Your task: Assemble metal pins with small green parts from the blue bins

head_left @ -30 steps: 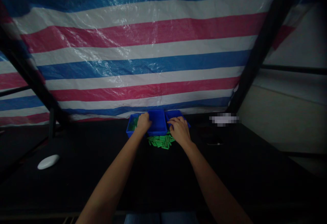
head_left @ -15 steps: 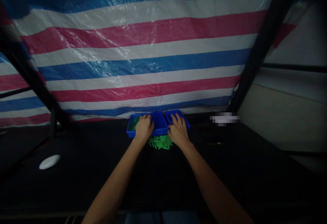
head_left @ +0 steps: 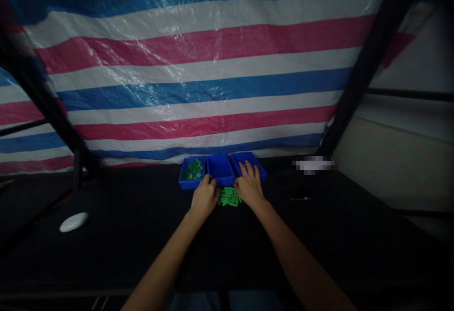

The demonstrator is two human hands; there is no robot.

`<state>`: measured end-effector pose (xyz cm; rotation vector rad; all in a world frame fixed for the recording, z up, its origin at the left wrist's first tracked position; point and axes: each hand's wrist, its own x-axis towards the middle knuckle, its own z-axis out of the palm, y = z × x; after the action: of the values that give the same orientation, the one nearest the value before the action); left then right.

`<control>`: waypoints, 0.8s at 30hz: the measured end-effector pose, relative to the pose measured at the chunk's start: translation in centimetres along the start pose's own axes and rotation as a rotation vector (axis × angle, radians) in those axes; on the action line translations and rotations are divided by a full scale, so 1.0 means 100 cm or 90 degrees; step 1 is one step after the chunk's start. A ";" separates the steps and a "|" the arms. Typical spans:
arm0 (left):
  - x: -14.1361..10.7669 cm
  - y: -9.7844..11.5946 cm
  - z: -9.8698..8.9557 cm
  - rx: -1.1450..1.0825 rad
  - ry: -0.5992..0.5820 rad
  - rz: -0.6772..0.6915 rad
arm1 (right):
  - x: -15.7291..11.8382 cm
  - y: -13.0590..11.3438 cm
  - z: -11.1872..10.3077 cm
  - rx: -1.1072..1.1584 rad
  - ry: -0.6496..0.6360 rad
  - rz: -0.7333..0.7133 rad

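Note:
My left hand (head_left: 205, 197) is at the left edge of a pile of small green pieces (head_left: 230, 197) on the black table. Its fingers are bent but apart, pointing toward the front of the middle blue bin (head_left: 220, 169); I see nothing held. Over the right blue bin (head_left: 260, 171) my right hand (head_left: 250, 188) has its fingers spread, with the tips inside the rim and the thumb near the bin's front left corner. Small items under those fingers are too dim to make out. Shiny green pieces (head_left: 194, 169) lie in the left blue bin (head_left: 187, 185).
A white rounded object (head_left: 74, 222) rests on the table (head_left: 124, 245) at the left. At the right lies a dark flat object (head_left: 300, 194), with a blurred pale patch (head_left: 314, 164) behind. A striped plastic sheet (head_left: 213, 79) hangs behind the bins between dark frame posts.
My left hand has come out of the left bin, moving toward me and right to the green pile. The right hand stays at the right bin. The view has shifted slightly.

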<state>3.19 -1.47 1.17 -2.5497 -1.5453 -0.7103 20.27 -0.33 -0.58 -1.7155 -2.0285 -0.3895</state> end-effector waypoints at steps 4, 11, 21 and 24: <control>0.004 -0.002 0.000 0.019 -0.012 -0.016 | -0.005 0.000 -0.002 0.026 0.014 -0.017; 0.002 -0.002 0.004 0.027 0.010 -0.024 | -0.004 0.001 0.006 0.018 0.007 -0.035; 0.002 -0.003 0.010 0.020 0.012 -0.040 | -0.022 0.010 -0.015 0.071 -0.003 -0.068; 0.001 -0.004 0.011 0.012 0.016 -0.033 | -0.024 0.016 -0.021 0.063 0.011 -0.053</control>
<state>3.28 -0.85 0.21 -2.4862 -1.6080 -0.7267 22.46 -3.15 -0.10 -1.5675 -2.0769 -0.3236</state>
